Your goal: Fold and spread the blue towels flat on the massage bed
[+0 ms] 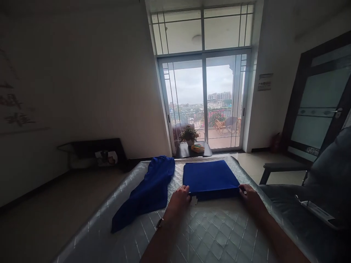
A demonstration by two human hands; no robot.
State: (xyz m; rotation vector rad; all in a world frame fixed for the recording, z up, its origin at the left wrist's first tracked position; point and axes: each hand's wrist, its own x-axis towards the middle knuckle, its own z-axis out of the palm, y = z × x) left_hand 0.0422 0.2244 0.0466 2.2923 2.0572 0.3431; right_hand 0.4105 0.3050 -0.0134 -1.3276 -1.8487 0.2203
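A blue cloth [210, 177], folded into a flat rectangle, lies on the quilted silvery table cover [219, 230]. My left hand [181, 194] pinches its near left corner, and a small pale tag hangs beside those fingers. At the near right corner, my right hand [246, 193] grips the same cloth with closed fingers. The near edge between my hands looks slightly raised, showing a darker strip. To the left, a second blue cloth [149, 190] lies loosely spread and wrinkled, apart from both hands.
Beyond the table's far edge stands a dark chair [179, 150] bearing a potted plant [189, 135] and a yellow-green packet [197, 148]. A dark armchair [285, 193] stands close on the right, with a white object [315, 212] on its seat. Sliding glass doors [204, 102] lie behind.
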